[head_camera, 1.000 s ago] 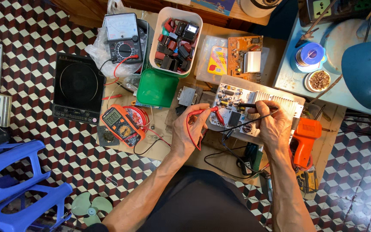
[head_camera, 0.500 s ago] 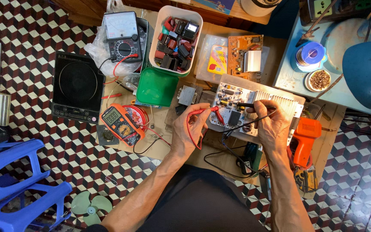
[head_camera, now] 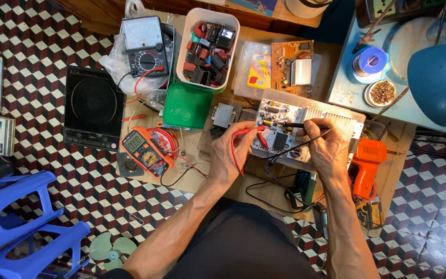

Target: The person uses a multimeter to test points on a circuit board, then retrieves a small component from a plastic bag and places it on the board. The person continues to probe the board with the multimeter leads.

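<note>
A white circuit board (head_camera: pixel 280 135) with a finned metal heat sink (head_camera: pixel 339 122) lies on a wooden board in front of me. My left hand (head_camera: pixel 232 154) pinches a red test probe (head_camera: pixel 249 132) whose tip rests on the circuit board's left part. My right hand (head_camera: pixel 326 150) holds a black test probe (head_camera: pixel 303 125) lying across the board's top, tip pointing left. Red and black leads trail from the probes toward an orange digital multimeter (head_camera: pixel 145 151) at my left.
A black induction cooker (head_camera: pixel 93 107) sits on the tiled floor at left. An analog meter (head_camera: pixel 143 46), a white bin of components (head_camera: pixel 207 44) and a green tub (head_camera: pixel 187 106) stand behind. An orange tool (head_camera: pixel 366 163) lies right; blue stools (head_camera: pixel 14 227) at lower left.
Both hands hold the probes on the circuit board as before; only tiny shifts of the probe tips show.
</note>
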`<state>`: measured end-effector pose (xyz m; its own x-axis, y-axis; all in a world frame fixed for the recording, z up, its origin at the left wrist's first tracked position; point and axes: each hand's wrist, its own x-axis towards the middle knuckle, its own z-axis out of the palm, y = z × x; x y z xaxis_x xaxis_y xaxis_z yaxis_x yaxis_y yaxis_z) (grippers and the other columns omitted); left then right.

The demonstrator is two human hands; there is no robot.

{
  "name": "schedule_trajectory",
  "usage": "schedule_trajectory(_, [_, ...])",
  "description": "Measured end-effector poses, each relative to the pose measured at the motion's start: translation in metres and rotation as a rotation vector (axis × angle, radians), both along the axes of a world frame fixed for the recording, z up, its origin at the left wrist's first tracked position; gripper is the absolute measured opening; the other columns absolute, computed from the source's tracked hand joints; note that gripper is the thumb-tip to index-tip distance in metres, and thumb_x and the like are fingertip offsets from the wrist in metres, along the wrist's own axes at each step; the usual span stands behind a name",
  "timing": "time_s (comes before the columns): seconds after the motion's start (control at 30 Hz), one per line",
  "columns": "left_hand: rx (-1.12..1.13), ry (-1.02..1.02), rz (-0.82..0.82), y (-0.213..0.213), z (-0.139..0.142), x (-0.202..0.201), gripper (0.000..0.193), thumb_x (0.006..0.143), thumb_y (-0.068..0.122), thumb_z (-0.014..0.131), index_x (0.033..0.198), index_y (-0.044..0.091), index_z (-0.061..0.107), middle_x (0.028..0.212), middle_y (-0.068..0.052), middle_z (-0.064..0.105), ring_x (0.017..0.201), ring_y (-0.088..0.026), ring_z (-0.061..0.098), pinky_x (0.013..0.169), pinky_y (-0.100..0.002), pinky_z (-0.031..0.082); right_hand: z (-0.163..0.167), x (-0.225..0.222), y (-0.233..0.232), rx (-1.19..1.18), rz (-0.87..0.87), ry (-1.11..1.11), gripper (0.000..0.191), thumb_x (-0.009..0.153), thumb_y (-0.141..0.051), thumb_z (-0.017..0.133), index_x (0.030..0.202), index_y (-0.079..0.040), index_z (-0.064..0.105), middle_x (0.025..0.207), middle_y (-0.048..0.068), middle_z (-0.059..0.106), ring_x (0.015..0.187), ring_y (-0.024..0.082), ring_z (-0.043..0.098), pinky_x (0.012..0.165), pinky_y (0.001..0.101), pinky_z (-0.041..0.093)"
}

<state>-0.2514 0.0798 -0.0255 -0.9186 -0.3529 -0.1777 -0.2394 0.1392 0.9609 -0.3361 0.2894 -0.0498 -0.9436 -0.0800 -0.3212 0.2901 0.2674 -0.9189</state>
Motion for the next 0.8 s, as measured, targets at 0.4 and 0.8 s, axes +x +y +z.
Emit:
schedule_trajectory(0.4, [-0.059, 0.041, -0.036, 0.008, -0.004, -0.005, 0.02, 0.1, 0.022, 0.068, 0.117, 0.011, 0.071, 0.088, 0.001, 0.078, 0.06, -0.004, 0.065, 0.05, -0.021, 0.053, 0.0, 0.001, 0.001, 0.014, -0.005, -0.001, 0.028, 0.102, -0.027, 0.067, 0.108, 0.0, 0.069, 0.081, 0.009, 0.073, 0.077, 0.015, 0.07, 0.073, 0.0302, 0.056])
schedule_trajectory(0.8, [-0.054, -0.006, -0.049, 0.01, -0.004, -0.008, 0.021, 0.099, 0.023, 0.07, 0.117, 0.012, 0.072, 0.081, 0.0, 0.076, 0.056, -0.005, 0.063, 0.048, -0.024, 0.051, 0.006, 0.003, -0.001, -0.027, -0.008, 0.004, 0.028, 0.102, -0.026, 0.067, 0.109, 0.001, 0.068, 0.081, 0.009, 0.072, 0.075, 0.016, 0.07, 0.071, 0.0302, 0.056])
